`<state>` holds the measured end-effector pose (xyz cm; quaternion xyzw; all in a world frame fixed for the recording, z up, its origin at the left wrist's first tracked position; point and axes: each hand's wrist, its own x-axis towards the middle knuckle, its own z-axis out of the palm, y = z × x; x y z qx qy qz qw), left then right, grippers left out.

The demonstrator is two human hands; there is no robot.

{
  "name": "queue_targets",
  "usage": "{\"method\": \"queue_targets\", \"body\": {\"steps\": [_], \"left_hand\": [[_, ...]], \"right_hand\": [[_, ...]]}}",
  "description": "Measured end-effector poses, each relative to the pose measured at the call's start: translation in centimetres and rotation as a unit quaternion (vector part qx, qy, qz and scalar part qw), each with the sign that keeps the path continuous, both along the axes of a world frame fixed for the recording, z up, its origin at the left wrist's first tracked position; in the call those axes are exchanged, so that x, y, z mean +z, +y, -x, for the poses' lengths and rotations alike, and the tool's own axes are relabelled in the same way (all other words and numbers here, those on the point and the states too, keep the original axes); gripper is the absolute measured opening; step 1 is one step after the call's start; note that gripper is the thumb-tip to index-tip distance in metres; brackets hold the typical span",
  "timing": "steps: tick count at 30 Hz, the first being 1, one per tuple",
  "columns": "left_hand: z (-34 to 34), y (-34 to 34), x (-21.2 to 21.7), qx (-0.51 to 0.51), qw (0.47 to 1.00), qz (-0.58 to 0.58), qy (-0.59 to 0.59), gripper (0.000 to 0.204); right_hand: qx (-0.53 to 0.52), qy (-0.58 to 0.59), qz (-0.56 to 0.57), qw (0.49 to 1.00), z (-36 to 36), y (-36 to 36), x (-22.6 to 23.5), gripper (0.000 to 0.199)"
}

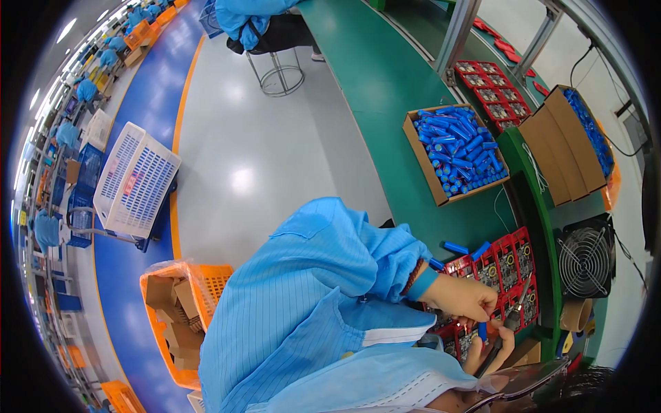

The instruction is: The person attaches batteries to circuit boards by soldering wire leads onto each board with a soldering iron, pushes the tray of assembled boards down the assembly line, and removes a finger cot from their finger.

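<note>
My left hand (460, 296), with a blue strap at its wrist, is closed in a pinch over the red trays of circuit boards (508, 260). What its fingertips hold is too small to make out. Close by on the near side, my right hand (506, 346) is wrapped round a soldering iron (513, 318) with a dark handle. The iron's metal tip slants up over the boards. Just below the left fingertips shows a blue cylindrical cell (482, 331), between the two hands. More loose blue cells (455, 248) lie at the trays' far edge.
A cardboard box (441, 197) full of blue cells stands on the green bench (372, 103). A fan (585, 259) and another carton (561, 148) are at the right. An orange crate of cardboard (227, 279) and a white basket (138, 180) stand left. A co-worker (251, 17) sits ahead.
</note>
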<state>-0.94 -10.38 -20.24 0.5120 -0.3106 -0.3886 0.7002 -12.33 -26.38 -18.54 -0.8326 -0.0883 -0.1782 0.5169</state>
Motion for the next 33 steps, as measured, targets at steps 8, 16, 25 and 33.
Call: {"method": "queue_targets", "body": {"steps": [8,16,25,33], "left_hand": [[1.4,0.9,1.7,0.045,0.985,0.027,-0.166,0.015],[0.6,-0.2,0.2,0.182,0.901,0.060,-0.388,0.011],[-0.5,-0.6,1.4,0.049,0.993,-0.102,-0.046,0.009],[0.5,-2.4,1.2,-0.003,0.993,-0.111,-0.040,0.010]], "right_hand": [[-0.099,0.092,-0.065,0.989,0.1,-2.3,-1.9,0.033],[-0.104,0.078,-0.092,0.987,0.1,1.0,1.2,0.024],[-0.084,0.047,-0.120,0.988,-0.8,-0.2,1.0,0.037],[-0.107,0.027,-0.102,0.989,-0.1,-1.3,0.0,0.035]]}}
